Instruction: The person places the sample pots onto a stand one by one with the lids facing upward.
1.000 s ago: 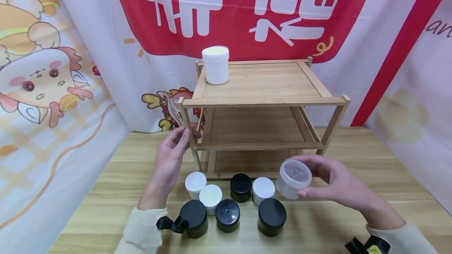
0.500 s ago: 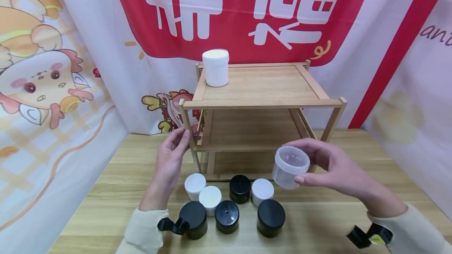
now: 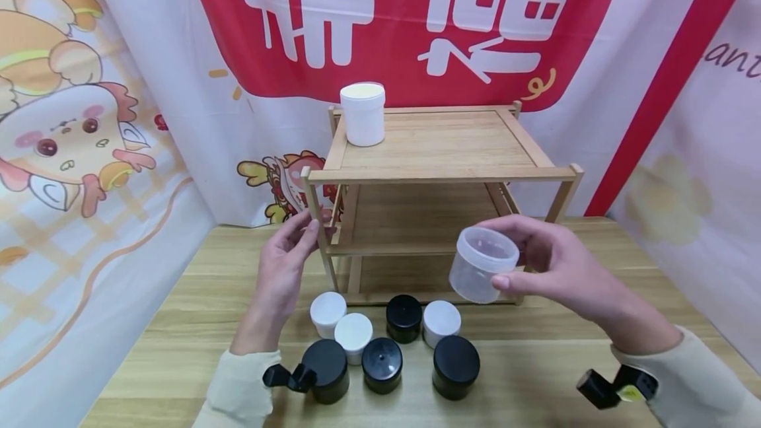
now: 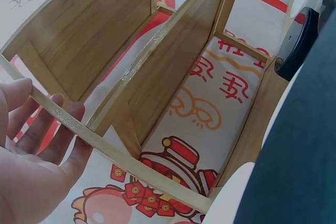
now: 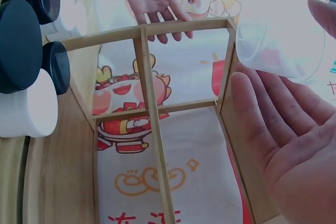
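Note:
A three-tier wooden shelf rack (image 3: 442,174) stands on the table. My left hand (image 3: 284,259) holds its front left leg, thumb on the near side and fingers behind, as the left wrist view shows. In my right hand (image 3: 549,263) is a translucent plastic jar (image 3: 483,266), gripped by its side between thumb and fingers. It is held off the table, slightly tilted, in front of the lower tiers. A white jar (image 3: 364,116) stands on the top tier at the left. Nearest below the held jar are a white-lidded jar (image 3: 442,322) and a black jar (image 3: 456,367).
More jars stand in front of the rack: white ones (image 3: 328,314) (image 3: 353,335) and black ones (image 3: 404,318) (image 3: 382,364) (image 3: 326,370). Printed cloth (image 3: 143,84) hangs behind and at both sides. Wood-grain table surface (image 3: 184,322) extends left and right of the jars.
My right hand has raised the translucent jar and brought it slightly left, toward the rack. My left hand stays on the leg. The jars on the table have not moved.

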